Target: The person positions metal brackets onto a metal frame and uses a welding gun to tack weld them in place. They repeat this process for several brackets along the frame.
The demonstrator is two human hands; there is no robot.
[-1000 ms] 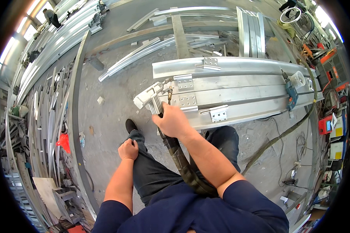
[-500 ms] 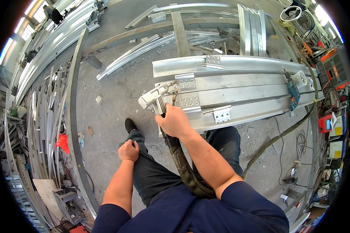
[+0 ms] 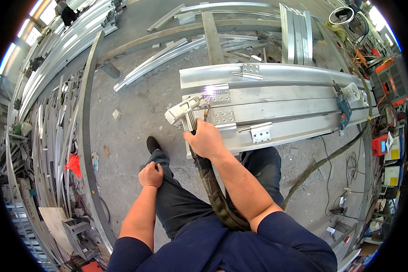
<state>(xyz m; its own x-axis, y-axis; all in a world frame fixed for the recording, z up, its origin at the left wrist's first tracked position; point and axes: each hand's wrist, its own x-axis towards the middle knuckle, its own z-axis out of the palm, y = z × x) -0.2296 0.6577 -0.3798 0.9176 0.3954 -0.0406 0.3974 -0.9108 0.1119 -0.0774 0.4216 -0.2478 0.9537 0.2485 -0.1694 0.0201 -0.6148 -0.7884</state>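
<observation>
My right hand (image 3: 205, 139) is wrapped around the grip of a light grey welding torch (image 3: 182, 111). From the torch's underside a thick dark sleeved cable (image 3: 215, 190) runs down over my lap. A bright violet-white arc glows where the torch tip meets a perforated hinge plate (image 3: 221, 96) on the aluminium profiles (image 3: 267, 109). A second hinge plate (image 3: 223, 119) lies just nearer to me, and a third one (image 3: 260, 133) is by the near edge. On my left knee rests my left hand (image 3: 150, 175), loosely closed, its fingertips partly hidden.
A teal drill (image 3: 343, 109) lies on the profiles at the right, beside a white roll (image 3: 351, 92). Another hinge plate (image 3: 250, 69) sits at the far side. A long hose (image 3: 313, 168) crosses the floor. Aluminium offcuts (image 3: 54, 149) are heaped behind a steel beam (image 3: 87, 136) at left.
A bright arc has lit at the torch tip, where there was none before. The whole scene has shifted very slightly in view; my left hand stays on the knee.
</observation>
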